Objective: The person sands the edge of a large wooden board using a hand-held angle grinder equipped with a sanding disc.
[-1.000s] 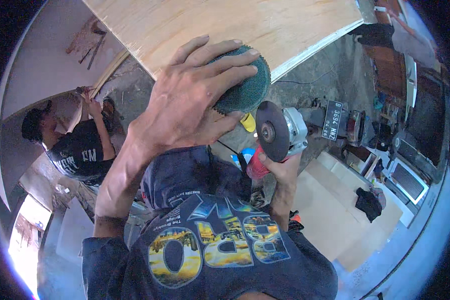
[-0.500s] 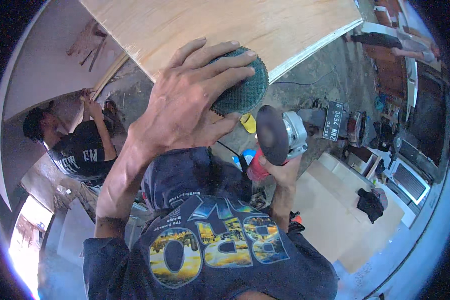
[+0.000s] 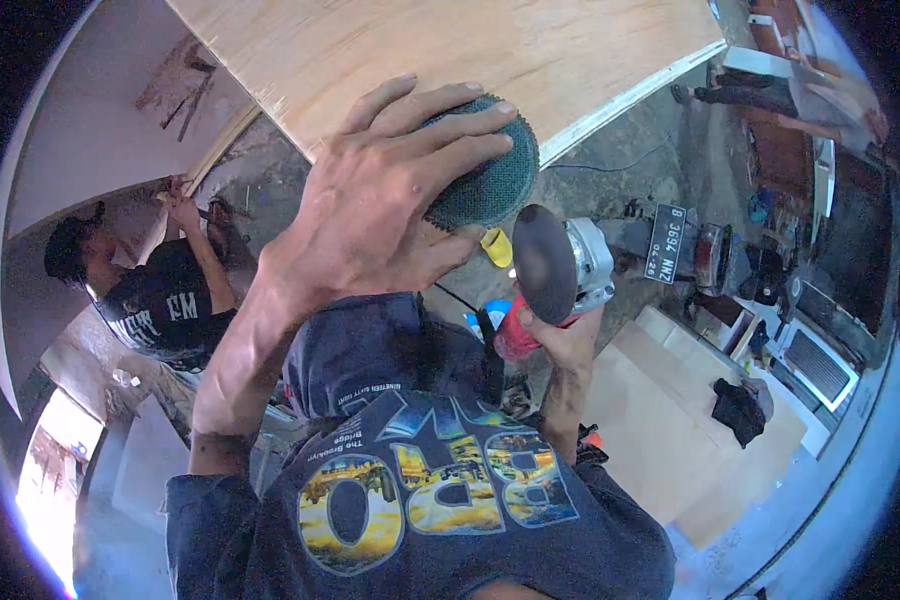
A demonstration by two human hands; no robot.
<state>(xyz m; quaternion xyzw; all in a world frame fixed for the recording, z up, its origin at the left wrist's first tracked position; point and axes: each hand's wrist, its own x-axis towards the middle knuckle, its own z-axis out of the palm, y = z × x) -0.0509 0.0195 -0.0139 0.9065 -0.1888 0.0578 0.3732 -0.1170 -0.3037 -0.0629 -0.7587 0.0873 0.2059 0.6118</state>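
My left hand (image 3: 355, 205) holds a round, dark green sanding disc (image 3: 495, 185) with a jagged rim, its fingers spread over the face and the thumb at the lower edge. Beside it on the right, my right hand (image 3: 570, 350) is wrapped round the red body of an angle grinder (image 3: 592, 265). The grinder's dark round pad (image 3: 545, 265) faces the left hand, and a small gap separates it from the sanding disc. Just beyond my left fingers lies a pale plywood panel (image 3: 450, 50), whose near corner is hidden behind the hand.
At the left a person (image 3: 165, 310) in a black shirt works at a board's edge. Another person (image 3: 830, 95) stands far right. Plywood sheets (image 3: 650, 430) with a black cloth (image 3: 738, 410) lie at the right, near a vehicle plate (image 3: 666, 243). A yellow object (image 3: 497, 246) sits below.
My hands, the disc and the grinder stay almost where they were. The person at the far right has shifted, and the one at the left has moved their hands slightly.
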